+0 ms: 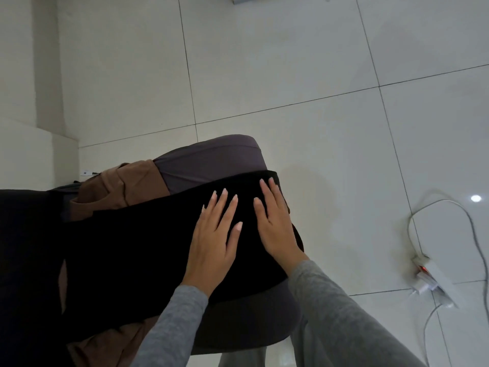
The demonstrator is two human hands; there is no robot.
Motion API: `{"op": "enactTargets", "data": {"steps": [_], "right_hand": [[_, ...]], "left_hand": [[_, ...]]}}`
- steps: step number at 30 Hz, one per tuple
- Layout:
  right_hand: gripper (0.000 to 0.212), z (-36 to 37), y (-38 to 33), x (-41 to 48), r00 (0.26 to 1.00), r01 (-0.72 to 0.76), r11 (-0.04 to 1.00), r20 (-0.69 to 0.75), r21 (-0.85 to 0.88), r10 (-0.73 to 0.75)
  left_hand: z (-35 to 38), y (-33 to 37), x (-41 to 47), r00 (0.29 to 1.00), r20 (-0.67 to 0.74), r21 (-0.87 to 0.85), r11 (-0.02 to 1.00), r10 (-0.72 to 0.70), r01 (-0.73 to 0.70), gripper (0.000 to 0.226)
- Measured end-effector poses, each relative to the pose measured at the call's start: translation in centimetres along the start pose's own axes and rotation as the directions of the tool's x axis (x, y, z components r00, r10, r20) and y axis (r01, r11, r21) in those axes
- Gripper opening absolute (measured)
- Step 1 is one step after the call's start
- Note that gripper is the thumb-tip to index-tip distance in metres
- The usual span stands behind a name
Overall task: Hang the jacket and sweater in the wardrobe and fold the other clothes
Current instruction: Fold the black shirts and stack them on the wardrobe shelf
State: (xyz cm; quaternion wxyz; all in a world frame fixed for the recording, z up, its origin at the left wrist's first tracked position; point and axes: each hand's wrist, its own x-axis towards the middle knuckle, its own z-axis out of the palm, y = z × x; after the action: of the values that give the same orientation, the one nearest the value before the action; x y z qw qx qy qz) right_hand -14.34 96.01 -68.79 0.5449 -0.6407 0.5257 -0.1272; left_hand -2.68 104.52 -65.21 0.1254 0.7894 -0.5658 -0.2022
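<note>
Clothes lie on a grey seat (211,157). A black garment (145,247) is on top, and a brown garment (119,186) peeks out from under it. The black one is too dark to tell what kind of clothing it is.

The left hand (214,234) and the right hand (275,223) rest side by side on the black garment, near its far edge. Both hands are flat, with straight, spread fingers. They press down and grip nothing.

This looks like smoothing the cloth so it can be folded. To do it well, the hands should press softly and slide from the middle out to the edges, so the bumps get pushed away. The edges should line up before any fold is made. The seat is small and much of the cloth spreads past it, so one hand could hold the cloth down while the other one folds. If not, the cloth may slip to the floor (264,62).

A small white tag (88,172) sticks out by the brown garment. It has black marks on it, but they are too tiny to read. No other writing shows.

A white power strip (434,276) with a red light lies on the floor to the right, with white cables beside it. No wardrobe is in view.
</note>
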Motion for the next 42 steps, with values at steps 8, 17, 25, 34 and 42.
{"op": "enactTargets", "data": {"steps": [8, 17, 25, 34, 42], "right_hand": [[0.060, -1.6, 7.4, -1.7, 0.915, -0.397, 0.918, 0.074, -0.014, 0.397], [0.038, -4.4, 10.4, -3.8, 0.515, -0.851, 0.448, 0.270, 0.275, 0.813], [0.019, -5.5, 10.0, -1.8, 0.596, -0.797, 0.557, 0.152, 0.234, 0.788], [0.023, -5.2, 7.4, -1.1, 0.604, -0.751, 0.658, 0.455, 0.050, 0.654], [0.026, -6.4, 8.5, 0.4, 0.802, -0.598, 0.796, 0.050, 0.099, 0.596]], "left_hand": [[2.9, 1.0, -0.4, 0.997, 0.078, 0.314, 0.949, -0.011, -0.014, 0.060], [4.7, 3.6, -1.4, 0.975, 0.134, 0.311, 0.926, 0.180, -0.213, 0.057], [5.8, 4.3, -2.2, 0.949, 0.248, 0.385, 0.880, 0.192, -0.279, 0.053], [5.9, 4.5, -2.1, 0.960, 0.202, 0.374, 0.890, 0.194, -0.259, 0.051], [6.1, 4.4, -2.1, 0.963, 0.176, 0.339, 0.906, 0.203, -0.253, 0.050]]}}
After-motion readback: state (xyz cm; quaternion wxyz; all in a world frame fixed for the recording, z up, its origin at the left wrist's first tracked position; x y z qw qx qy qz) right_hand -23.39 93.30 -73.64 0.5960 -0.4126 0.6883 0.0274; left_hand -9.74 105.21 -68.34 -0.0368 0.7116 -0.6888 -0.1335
